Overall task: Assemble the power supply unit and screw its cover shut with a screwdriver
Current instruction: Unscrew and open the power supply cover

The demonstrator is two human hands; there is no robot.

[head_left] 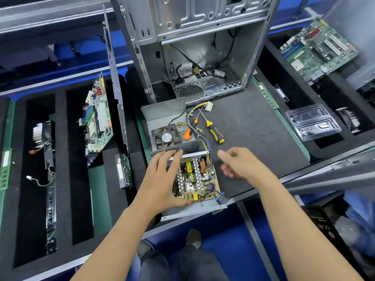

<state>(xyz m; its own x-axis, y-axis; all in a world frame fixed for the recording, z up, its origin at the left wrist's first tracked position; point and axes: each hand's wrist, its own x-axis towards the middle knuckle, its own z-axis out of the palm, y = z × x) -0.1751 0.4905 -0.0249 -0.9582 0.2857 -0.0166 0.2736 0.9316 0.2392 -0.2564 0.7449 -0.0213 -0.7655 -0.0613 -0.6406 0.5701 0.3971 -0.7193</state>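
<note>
Head view, the only one we have: the power supply is in two halves on the dark foam mat (253, 138). The lower grey sheet-metal tray with the tan circuit board, silver heat sinks and copper coil (197, 179) sits at the mat's six o'clock edge, right in front of the person. The left hand (162, 179) lies on the tray's nine o'clock side, fingers straight and spread, fingertips (174, 154) touching the perforated rear wall. It steadies, it does not clasp.

The right hand (236, 161) hovers at three o'clock of the tray, fingers loosely curled and slightly blurred, holding nothing and touching nothing.

At twelve o'clock of the tray lies the grey folded metal cover with the black cooling fan (167, 126), opened out, inside up, joined to the board by a bundle of yellow, purple and black wires (203, 134). An orange-and-black-handled screwdriver (190, 130) rests across the cover's edge; a yellow-and-black-handled screwdriver (214, 128) lies just beside it on the mat at one o'clock. The white plastic connector (209, 106) lies near the open silver computer case (203, 57) at twelve o'clock.

My read: this is early, the assembly step, cover not yet on. The next move calls for clearing the orange tool, tucking the wires inside, folding the cover over squarely so no wire is pinched, then picking a driver. I cannot make out any screws.
</note>
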